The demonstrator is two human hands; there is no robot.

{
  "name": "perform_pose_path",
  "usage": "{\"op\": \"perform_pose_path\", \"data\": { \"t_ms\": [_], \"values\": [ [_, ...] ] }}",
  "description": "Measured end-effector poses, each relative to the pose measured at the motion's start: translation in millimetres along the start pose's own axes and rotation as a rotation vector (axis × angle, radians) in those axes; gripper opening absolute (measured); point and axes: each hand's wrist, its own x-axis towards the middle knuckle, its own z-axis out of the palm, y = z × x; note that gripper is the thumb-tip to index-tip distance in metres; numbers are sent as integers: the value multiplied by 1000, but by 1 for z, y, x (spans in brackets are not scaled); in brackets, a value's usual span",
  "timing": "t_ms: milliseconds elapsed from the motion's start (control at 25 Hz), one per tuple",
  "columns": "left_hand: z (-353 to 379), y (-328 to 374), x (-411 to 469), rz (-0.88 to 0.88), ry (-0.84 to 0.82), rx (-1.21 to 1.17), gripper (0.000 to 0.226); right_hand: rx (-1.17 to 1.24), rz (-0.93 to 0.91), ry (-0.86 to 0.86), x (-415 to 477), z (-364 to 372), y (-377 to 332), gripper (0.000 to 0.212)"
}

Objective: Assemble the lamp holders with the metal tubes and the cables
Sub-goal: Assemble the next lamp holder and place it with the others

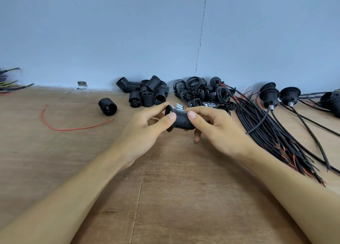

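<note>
A black threaded lamp holder (181,119) lies sideways between both hands above the wooden table (92,160). My left hand (147,125) pinches its left end, where a black ring sits, with thumb and fingers. My right hand (213,124) grips its right end, thumb on top. Just behind the holder lie short metal tubes (179,106). A bundle of black cables with red wire ends (272,133) fans out to the right.
Against the blue wall stand a pile of threaded holder bodies (147,92) and a pile of black rings and caps (204,91). One loose holder body (107,107) and a red wire (60,125) lie left. Assembled holders with cables (270,96) sit far right.
</note>
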Motion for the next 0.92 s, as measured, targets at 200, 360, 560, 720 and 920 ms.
{"op": "perform_pose_path", "data": {
  "t_ms": [200, 360, 560, 720, 920],
  "values": [
    [-2, -2, 2, -96, -83, -168, 41, -72, -18, 26, 0, -2, 2, 23],
    [-3, -5, 4, -103, -109, -335, 46, -129, -47, 45, 0, -4, 0, 22],
    [-3, -9, 5, -126, -129, -430, 47, -193, -61, 55, -1, -5, -1, 23],
    [-3, -9, 5, -128, -141, -490, 48, -179, -3, 53, 0, -3, 0, 23],
    [1, -9, 6, -92, -20, -567, 37, -90, 41, 14, 1, 1, 1, 21]
  ]
}}
